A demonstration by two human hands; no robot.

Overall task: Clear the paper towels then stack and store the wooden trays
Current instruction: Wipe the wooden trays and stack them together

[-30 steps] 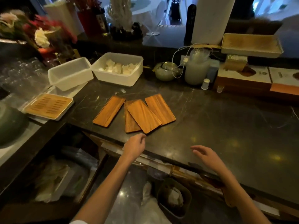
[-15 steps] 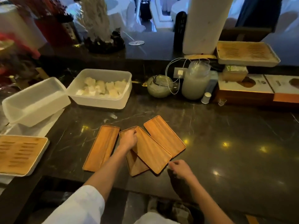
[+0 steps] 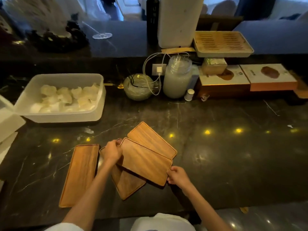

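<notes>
1. Work surface: dark marble counter (image 3: pixel 216 147), veined, with small yellow light reflections
2. Task items: four wooden trays on the counter near its front edge. Leftmost tray (image 3: pixel 80 174) flat and apart from the other three. Upper tray (image 3: pixel 146 161) resting across lower tray (image 3: pixel 128 184) and overlapping the near edge of far tray (image 3: pixel 150 137)
3. Left hand (image 3: pixel 112 151): placed at the far-left corner of the upper tray, fingers curled together around that corner, clamped on the rim
4. Right hand (image 3: pixel 177 176): placed at the near-right corner of the upper tray, fingers bent and closed on the rim
5. Paper towels (image 3: pixel 66 100): crumpled white pieces inside a translucent plastic bin (image 3: pixel 66 117), left rear of the counter, well apart from the trays
6. Rear of counter: glass bowl (image 3: pixel 138 87), tall glass jar (image 3: pixel 177 77) with white cable (image 3: pixel 150 64) looped between them; printed boxes (image 3: pixel 246 77) to the right; slatted tray (image 3: pixel 222 43) above the boxes
</notes>
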